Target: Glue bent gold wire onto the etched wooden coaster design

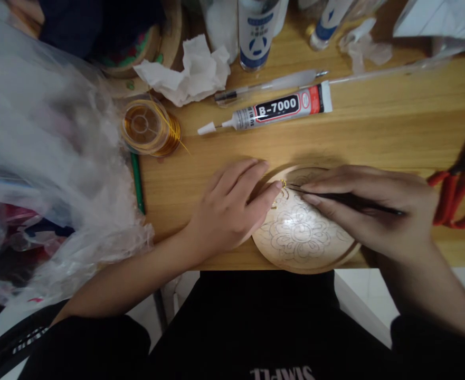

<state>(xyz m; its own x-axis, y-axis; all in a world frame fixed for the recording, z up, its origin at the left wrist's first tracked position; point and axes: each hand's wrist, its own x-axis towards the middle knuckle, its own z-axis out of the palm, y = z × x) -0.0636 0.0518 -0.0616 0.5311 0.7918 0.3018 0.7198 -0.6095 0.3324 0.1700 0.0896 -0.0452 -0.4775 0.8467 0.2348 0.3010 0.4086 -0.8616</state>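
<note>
A pale round wooden board (301,232) with a pencilled flower pattern lies at the table's front edge. My left hand (232,203) grips its left rim, the thumb pressing beside a small curl of gold wire (283,183) at the upper part. Another bit of gold wire (274,205) sits just below on the drawn lines. In my right hand (375,206) is a slim dark pair of tweezers (347,199), held like a pen, its tips at the gold curl. Whether the tips pinch the wire, I cannot tell.
Behind the board lie a B-7000 glue tube (283,108), a pen (275,84) and crumpled tissue (190,71). A gold wire spool (151,126) stands left, near plastic bags (58,158). Red-handled pliers (459,184) lie right. Bottles (256,34) stand at the back.
</note>
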